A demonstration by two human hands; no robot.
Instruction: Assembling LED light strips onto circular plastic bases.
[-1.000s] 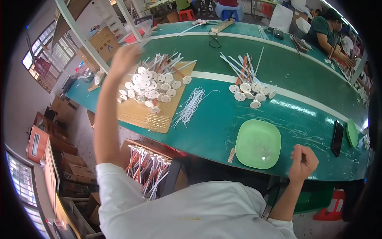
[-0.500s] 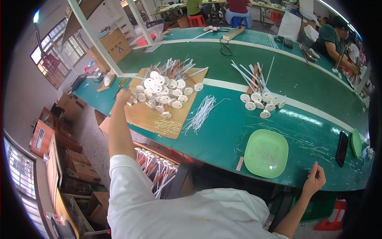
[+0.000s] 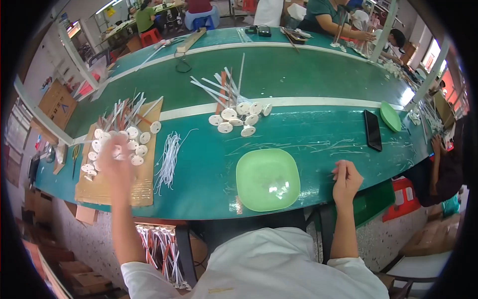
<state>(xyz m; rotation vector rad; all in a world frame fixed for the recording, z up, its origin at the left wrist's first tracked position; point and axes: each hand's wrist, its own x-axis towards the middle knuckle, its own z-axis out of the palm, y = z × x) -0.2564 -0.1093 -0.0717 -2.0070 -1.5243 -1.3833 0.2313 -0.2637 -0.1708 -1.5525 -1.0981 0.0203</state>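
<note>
Motion smears my left hand [image 3: 115,154], which is over a pile of white discs [image 3: 141,150] joined to thin white and brown strips. That pile lies on a flat piece of cardboard [image 3: 142,192]; whether the hand touches a disc cannot be seen. My right hand [image 3: 347,182] hovers at the table's near edge, fingers curled and pressed together; anything in the grip is too small to make out. Between my hands sit a bundle of thin white ties [image 3: 170,162] and a green rounded-square plate [image 3: 244,192]. A smaller group of stemmed discs [image 3: 242,108] lies farther back.
Scissors [image 3: 75,154] lie left of the cardboard. A black phone [image 3: 372,130] and a second green dish [image 3: 391,117] are at the right. Below the table edge, a box holds more strips [image 3: 162,249]. A co-worker [image 3: 326,22] handles items across the green belt [image 3: 308,72].
The view has swung right. My left hand has come away from beside the scissors, over to the pile of discs. The right hand keeps its curled shape by the table edge.
</note>
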